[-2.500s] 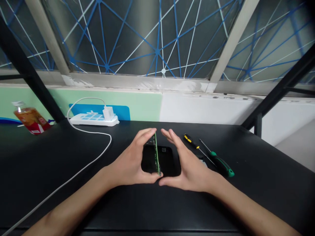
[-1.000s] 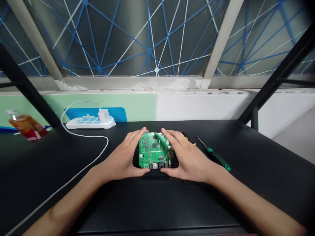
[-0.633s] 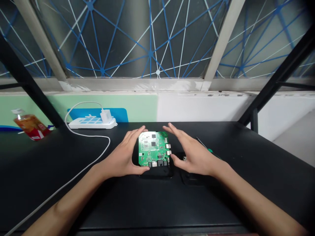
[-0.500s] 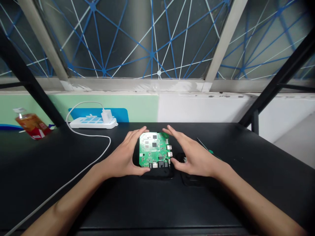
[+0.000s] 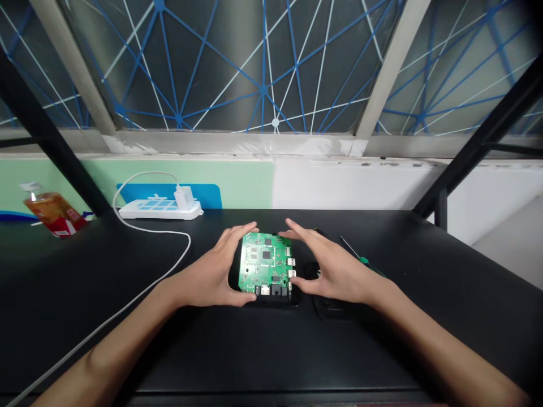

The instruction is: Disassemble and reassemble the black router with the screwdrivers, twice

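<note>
A green circuit board (image 5: 265,264) lies face up on a black square housing (image 5: 274,297) at the middle of the black table (image 5: 254,350). My left hand (image 5: 212,274) cups the board's left edge, thumb at its near corner and fingers at its far corner. My right hand (image 5: 333,265) hovers at the board's right side with fingers spread, thumb close to the side ports. Whether it touches the board is unclear.
A green-handled screwdriver (image 5: 365,261) lies right of my right hand, partly hidden. A second black housing part (image 5: 335,308) lies under my right wrist. A white power strip (image 5: 161,209) with charger and white cable (image 5: 139,288) lies far left. An orange drink pouch (image 5: 53,209) rests at the far left.
The board stood on edge between my hands, then was laid flat face up on the housing. My right hand lifted off its right edge and spread. The board has tilted slightly since.
</note>
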Demonstrator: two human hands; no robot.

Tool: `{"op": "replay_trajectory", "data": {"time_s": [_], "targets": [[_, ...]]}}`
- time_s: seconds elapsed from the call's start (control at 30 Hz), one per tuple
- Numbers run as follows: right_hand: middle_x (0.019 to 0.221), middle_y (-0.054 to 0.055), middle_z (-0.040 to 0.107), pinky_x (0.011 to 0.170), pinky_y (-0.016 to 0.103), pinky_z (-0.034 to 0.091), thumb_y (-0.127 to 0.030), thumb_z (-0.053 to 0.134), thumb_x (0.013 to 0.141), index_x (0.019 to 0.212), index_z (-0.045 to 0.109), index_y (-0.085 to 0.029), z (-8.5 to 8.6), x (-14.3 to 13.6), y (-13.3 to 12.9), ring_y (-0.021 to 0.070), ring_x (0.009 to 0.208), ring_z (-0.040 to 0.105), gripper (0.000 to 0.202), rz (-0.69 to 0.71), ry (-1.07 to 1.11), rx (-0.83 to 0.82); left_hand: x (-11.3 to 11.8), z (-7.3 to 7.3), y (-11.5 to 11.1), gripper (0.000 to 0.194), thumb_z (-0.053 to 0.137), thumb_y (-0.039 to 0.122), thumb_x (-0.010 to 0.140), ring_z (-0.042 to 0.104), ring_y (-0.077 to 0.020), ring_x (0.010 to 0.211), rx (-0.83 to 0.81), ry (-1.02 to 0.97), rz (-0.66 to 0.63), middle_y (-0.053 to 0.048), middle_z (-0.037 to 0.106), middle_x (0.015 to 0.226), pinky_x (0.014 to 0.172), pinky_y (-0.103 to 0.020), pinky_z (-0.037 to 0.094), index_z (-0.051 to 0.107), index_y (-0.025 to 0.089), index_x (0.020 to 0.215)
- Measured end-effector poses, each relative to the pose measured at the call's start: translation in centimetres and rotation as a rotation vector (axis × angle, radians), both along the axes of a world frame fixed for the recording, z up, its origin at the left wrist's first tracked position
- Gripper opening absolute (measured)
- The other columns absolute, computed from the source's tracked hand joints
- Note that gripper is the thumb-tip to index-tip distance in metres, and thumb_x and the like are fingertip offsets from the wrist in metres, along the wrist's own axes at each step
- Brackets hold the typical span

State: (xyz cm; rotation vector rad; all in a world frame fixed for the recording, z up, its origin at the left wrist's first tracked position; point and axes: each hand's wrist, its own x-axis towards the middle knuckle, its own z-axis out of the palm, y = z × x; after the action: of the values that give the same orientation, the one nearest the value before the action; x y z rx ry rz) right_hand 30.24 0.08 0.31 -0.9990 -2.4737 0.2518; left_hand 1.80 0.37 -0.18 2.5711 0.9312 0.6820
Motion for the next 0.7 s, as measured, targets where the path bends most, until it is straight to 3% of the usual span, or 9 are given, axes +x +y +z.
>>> {"op": "replay_trajectory", "data": {"time_s": [0.27, 0.7], "targets": [[0.141, 0.008, 0.054, 0.107, 0.050, 0.045, -0.030, 0.072, 0.073, 0.153, 0.017, -0.026, -0.4, -0.1, 0.2, 0.0296, 0.130, 0.051, 0.097, -0.031, 0.065, -0.030, -0.2, -0.7, 0.3, 0.128, 0.083, 0.061, 0.063, 0.023, -0.0470, 0.141, -0.082, 0.090, 0.013, -0.020, 0.019, 0.155, 0.111, -0.068, 0.029, -0.001, 0.025, 0.153], [0.137, 0.012, 0.057, 0.103, 0.050, 0.047, -0.031, 0.070, 0.072, 0.153, 0.019, -0.022, -0.4, -0.2, 0.0, 0.0330, 0.126, 0.054, 0.096, -0.010, 0.037, -0.020, -0.1, -1.3, 0.3, 0.129, 0.080, 0.060, 0.064, 0.031, -0.0466, 0.137, -0.072, 0.159, 0.007, -0.022, 0.029, 0.149, 0.105, -0.068, 0.034, -0.005, 0.026, 0.154]]}}
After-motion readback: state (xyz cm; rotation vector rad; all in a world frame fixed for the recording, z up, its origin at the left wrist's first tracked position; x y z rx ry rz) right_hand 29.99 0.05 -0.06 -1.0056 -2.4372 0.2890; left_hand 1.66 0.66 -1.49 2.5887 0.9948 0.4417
